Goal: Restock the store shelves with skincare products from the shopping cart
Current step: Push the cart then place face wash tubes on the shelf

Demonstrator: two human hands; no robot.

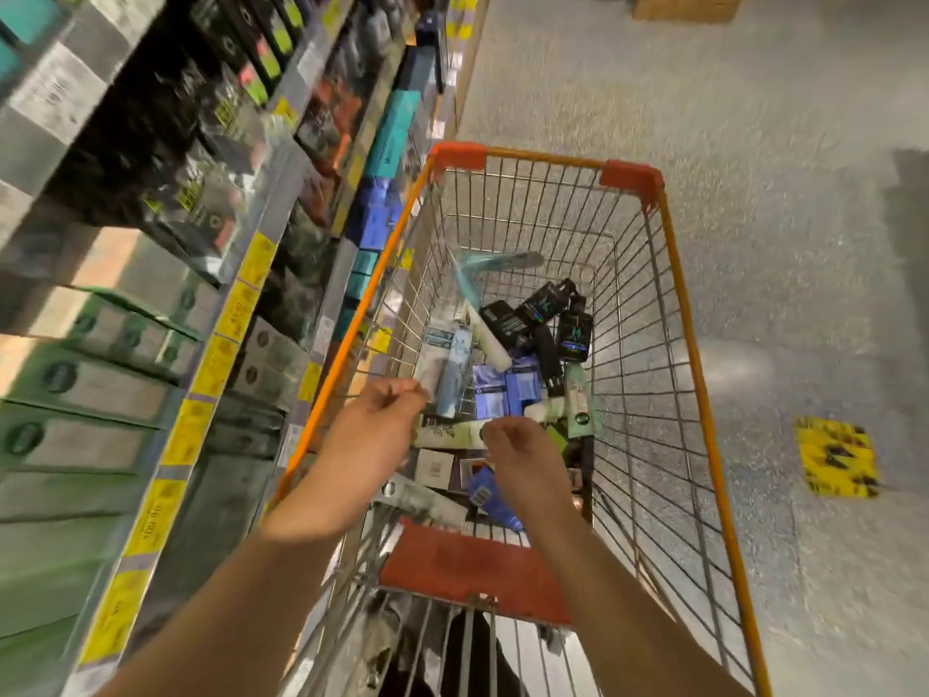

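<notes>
An orange-framed wire shopping cart stands in front of me, its bottom strewn with skincare products. Among them are dark blue boxes, black bottles, a white tube and a pale green tube. My left hand hovers over the cart's near left side, close to a pale box, fingers loosely curled and holding nothing. My right hand hangs over the near middle, also loosely curled and empty. The view is motion-blurred.
Store shelves run along the left, packed with boxed products behind yellow price tags, right against the cart's left side. The cart's red seat flap is nearest me. On the grey floor to the right are a yellow sticker and a far cardboard box.
</notes>
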